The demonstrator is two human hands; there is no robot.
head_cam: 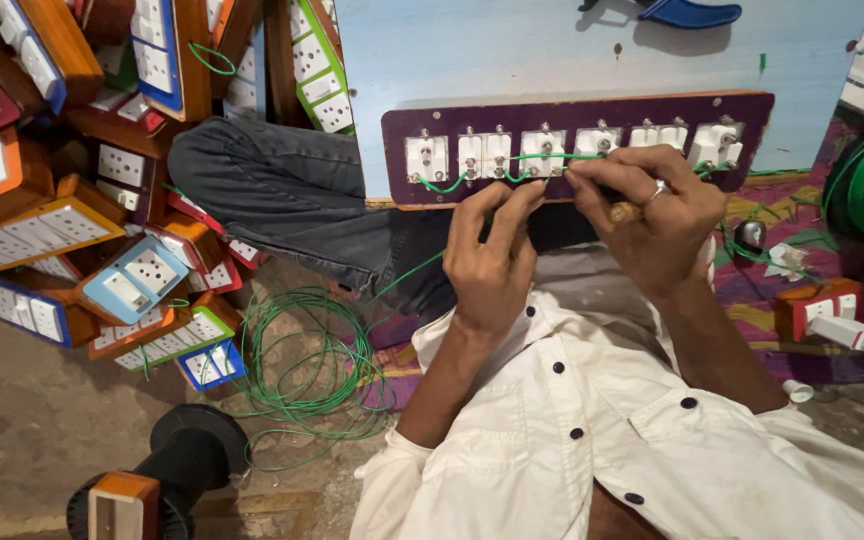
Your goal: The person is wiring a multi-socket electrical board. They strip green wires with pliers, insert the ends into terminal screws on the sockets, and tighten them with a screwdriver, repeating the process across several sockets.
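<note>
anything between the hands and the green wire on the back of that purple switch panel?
Nothing visible. Both hands are already at the purple panel: the left hand has its fingers on the green wire near the middle sockets, and the right hand pinches the same run just beside it. No tool or loose part lies between them.

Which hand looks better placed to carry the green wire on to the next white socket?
Probably the right hand: it pinches the green wire on the purple board; the left hand rests lower.

White buttoned shirt [592, 440], rolled sleeves, finger ring [658, 190]
</note>
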